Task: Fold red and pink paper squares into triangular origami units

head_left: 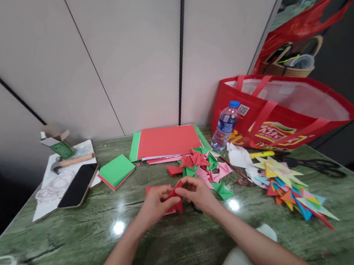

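Observation:
Both hands meet over the green marble table (80, 239) on a folded red paper piece (176, 198). My left hand (156, 204) pinches its left side and my right hand (199, 193) pinches its right side, fingers curled round the fold. Just beyond them lies a heap of folded red, green and pink paper pieces (204, 165). A flat red sheet (153, 190) lies under the hands.
A stack of red and green paper (165, 142) and a smaller green pad (116, 170) lie behind. At left: a phone (78, 185), hammer (72, 161), small box (56, 143). At right: a water bottle (225, 127), red bag (282, 113), multicoloured paper star (292, 192), scissors (318, 164).

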Tool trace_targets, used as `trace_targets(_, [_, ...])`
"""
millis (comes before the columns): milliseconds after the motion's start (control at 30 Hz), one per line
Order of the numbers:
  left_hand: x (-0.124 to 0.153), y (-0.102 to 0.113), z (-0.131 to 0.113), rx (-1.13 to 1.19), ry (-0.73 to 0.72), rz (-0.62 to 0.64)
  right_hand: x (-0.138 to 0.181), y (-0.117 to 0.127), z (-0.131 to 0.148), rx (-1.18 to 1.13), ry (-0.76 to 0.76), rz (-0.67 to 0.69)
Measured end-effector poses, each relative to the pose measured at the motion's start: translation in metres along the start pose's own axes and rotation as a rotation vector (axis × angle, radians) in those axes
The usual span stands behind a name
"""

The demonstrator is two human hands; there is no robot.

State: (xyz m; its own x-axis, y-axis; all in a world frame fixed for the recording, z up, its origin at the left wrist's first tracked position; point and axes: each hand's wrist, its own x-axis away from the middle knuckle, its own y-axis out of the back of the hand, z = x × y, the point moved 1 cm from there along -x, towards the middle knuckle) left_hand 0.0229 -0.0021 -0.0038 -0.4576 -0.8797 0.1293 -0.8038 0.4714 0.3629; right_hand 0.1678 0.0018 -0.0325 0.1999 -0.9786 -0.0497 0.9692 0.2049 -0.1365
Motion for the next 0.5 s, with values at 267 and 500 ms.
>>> trace_targets(267, [0.003,0.001,0.011,-0.682,-0.369,-0.276,0.001,-0.002,-0.002,-0.108,0.052,-0.071])
trace_targets(500, [0.004,-0.001,0.008,-0.787,-0.509,-0.271,0.001,-0.003,-0.002,-0.133,0.076,-0.028])
